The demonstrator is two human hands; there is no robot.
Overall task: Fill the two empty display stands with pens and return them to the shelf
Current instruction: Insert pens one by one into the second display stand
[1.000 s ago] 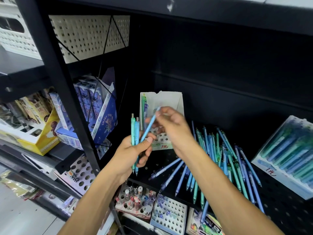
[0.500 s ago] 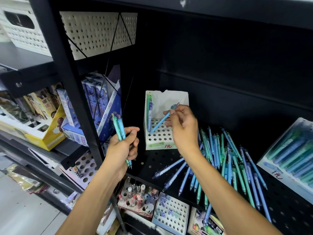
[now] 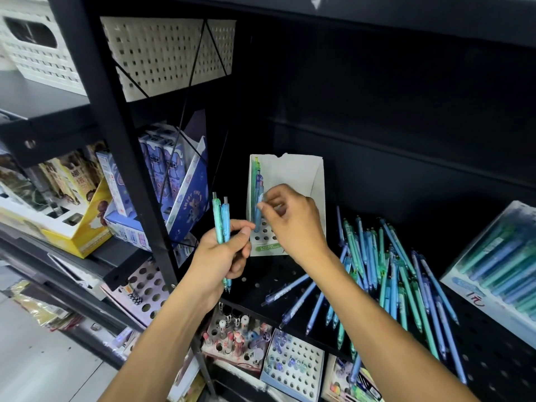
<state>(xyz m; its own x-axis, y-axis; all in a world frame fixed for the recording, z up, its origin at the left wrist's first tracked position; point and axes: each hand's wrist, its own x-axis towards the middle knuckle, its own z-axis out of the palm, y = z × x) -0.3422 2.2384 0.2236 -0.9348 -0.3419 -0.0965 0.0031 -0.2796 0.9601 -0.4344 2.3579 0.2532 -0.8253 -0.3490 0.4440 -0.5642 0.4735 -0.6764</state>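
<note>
Left hand grips two pens, upright. Right hand, at 3 o'clock of them, pinches a pen standing in the stand on the shelf. Loose pens at 4 o'clock.

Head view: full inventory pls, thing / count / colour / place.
display stand: one, white, back of black shelf, few pens at left
loose pens: many, blue and teal, heaped on shelf right of stand
filled stand: one, white, blue-teal pens, far right
held pens: two, teal and blue, upright
baskets: two, white, upper left
left hand: grips held pens
right hand: pinches a pen at the stand
</note>
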